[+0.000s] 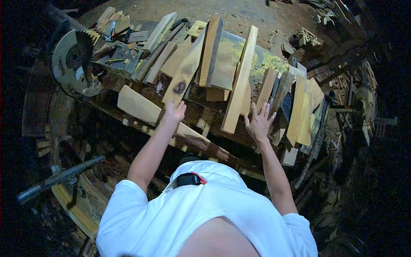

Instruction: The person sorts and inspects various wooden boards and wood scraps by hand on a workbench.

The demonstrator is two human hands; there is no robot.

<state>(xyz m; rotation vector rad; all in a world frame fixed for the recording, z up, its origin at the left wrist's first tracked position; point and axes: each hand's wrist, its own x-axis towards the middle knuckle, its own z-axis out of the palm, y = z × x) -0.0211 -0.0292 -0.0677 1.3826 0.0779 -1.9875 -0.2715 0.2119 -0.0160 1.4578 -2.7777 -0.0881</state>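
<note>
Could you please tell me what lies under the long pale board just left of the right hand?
A shorter wooden piece shows beside the lower right edge of the long pale board, seemingly from underneath. Anything fully beneath is covered and cannot be seen.

brown floor [246, 13] (strewn with scraps), dimly lit
</note>
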